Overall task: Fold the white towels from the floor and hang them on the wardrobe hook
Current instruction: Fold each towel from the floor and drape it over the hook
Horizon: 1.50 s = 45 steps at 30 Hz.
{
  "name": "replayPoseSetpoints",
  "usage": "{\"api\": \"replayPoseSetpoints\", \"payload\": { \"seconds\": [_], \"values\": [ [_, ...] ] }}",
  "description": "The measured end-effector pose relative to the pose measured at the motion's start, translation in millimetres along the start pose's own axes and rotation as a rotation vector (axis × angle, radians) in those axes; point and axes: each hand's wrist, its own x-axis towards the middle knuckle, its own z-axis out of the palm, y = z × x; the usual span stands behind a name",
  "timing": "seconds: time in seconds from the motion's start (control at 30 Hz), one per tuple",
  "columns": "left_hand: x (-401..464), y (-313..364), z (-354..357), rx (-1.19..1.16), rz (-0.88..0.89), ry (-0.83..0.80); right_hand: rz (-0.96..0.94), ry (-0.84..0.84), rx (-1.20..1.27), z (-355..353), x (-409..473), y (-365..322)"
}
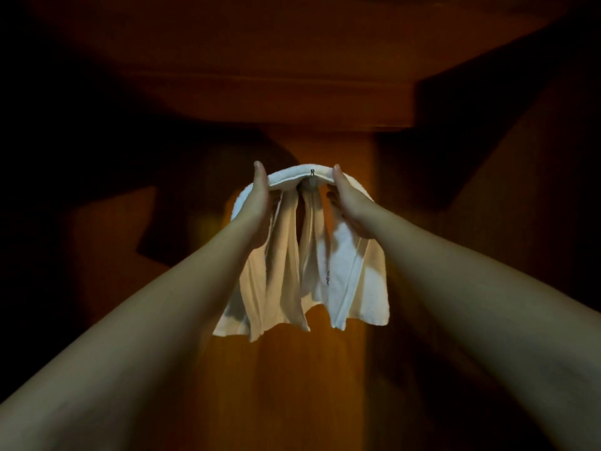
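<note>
White towel [341, 281]: folded, draped over a small metal hook [312, 172] on the dim wooden wardrobe panel [292, 369], its top fold arching across the hook tip and its loose ends hanging below in several pleats. Left hand [258, 203]: raised at the towel's left upper edge, thumb on top and fingers underneath, pinching the fold. Right hand [349, 203]: raised at the right upper edge, thumb over the fold and fingers curled beneath, gripping the cloth likewise.
</note>
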Motion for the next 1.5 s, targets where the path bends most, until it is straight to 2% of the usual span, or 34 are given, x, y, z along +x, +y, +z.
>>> {"api": "replayPoseSetpoints", "payload": {
  "seconds": [0.1, 0.23, 0.37, 0.47, 0.6, 0.67, 0.9, 1.1, 1.2, 1.33, 1.5],
  "values": [
    [4, 6, -4, -0.027, 0.016, 0.051, 0.014, 0.000, -0.026, -1, 7, -6],
    [-6, -6, -2, -0.014, -0.010, -0.006, -0.026, -0.042, -0.037, 1, 2, 2],
    [-24, -28, 7, -0.001, -0.118, -0.092, 0.025, -0.059, -0.021, 2, -13, 23],
    [-44, -39, 10, 0.020, -0.105, -0.093, 0.067, -0.091, -0.031, 8, -35, 32],
    [-85, -54, 5, 0.143, -0.101, -0.289, 0.122, -0.190, -0.156, 23, -74, 47],
    [-100, -58, -2, 0.128, -0.110, -0.276, 0.176, -0.212, -0.211, 27, -90, 52],
    [-144, -54, -38, 0.170, -0.191, -0.225, 0.188, -0.021, -0.280, 44, -149, 47],
    [-192, -70, -67, 0.460, -0.303, -0.280, 0.289, 0.074, -0.522, 65, -226, 62],
    [-222, -86, -76, 0.726, -0.222, -0.397, 0.378, 0.089, -0.638, 68, -278, 76],
    [-266, -120, -80, 0.826, -0.236, -0.607, 0.472, 0.037, -0.784, 61, -359, 107],
    [-330, -172, -73, 0.922, -0.284, -0.905, 0.670, 0.045, -0.787, 50, -478, 145]
  ]
}}
